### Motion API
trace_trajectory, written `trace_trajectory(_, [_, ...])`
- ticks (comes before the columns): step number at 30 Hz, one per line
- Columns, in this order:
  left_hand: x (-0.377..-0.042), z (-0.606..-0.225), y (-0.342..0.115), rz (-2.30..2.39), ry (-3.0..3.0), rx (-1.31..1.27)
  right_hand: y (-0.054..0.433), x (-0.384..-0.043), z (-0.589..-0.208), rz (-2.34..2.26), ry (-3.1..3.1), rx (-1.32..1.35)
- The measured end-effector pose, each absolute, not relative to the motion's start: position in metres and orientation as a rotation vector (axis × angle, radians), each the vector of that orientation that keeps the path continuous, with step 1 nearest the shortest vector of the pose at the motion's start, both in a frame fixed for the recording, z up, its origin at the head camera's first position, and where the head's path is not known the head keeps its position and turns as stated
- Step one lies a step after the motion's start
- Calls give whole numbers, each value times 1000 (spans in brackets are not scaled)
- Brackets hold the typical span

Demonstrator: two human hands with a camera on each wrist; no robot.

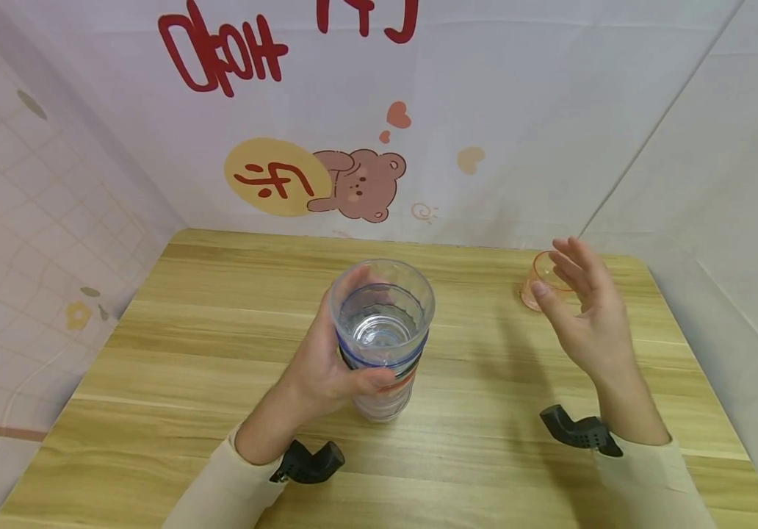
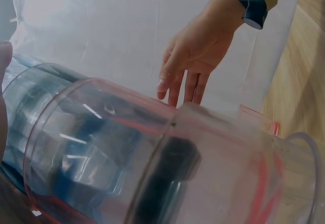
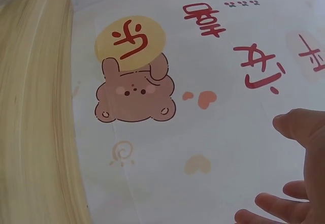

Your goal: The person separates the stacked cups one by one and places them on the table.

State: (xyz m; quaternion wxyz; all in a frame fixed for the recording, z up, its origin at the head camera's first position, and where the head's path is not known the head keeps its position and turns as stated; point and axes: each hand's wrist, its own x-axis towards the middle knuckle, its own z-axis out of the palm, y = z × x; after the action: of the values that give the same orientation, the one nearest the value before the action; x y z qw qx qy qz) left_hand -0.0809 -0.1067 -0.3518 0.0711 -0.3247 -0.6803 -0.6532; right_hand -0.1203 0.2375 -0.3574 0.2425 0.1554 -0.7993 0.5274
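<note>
My left hand (image 1: 326, 367) grips a stack of nested clear cups (image 1: 385, 323), fingers behind and thumb across the front. Blue, black and red bands ring the stack, and its top cup is tilted so I see down into it. In the left wrist view the cups (image 2: 101, 142) fill the lower part, seen through one another. My right hand (image 1: 590, 316) is raised with its fingers spread and holds nothing. In the head view it overlaps a small clear cup with an orange rim (image 1: 532, 294) on the table. The left wrist view shows that hand (image 2: 198, 56) in the air, apart from this cup (image 2: 259, 117).
A wood-grain table (image 1: 220, 308) lies under both hands. White sheets printed with a bear (image 1: 362, 187), hearts and red characters stand along its back edge, and more sheeting (image 1: 736, 184) closes in the sides. Each wrist wears a black camera mount (image 1: 313, 463).
</note>
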Motion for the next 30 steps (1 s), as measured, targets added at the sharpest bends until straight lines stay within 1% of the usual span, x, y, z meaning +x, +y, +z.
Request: trace_trajectory(30, [-82, -354, -106, -1983, -2033, -971, 216, -115, -344, 1476, -2099, 692])
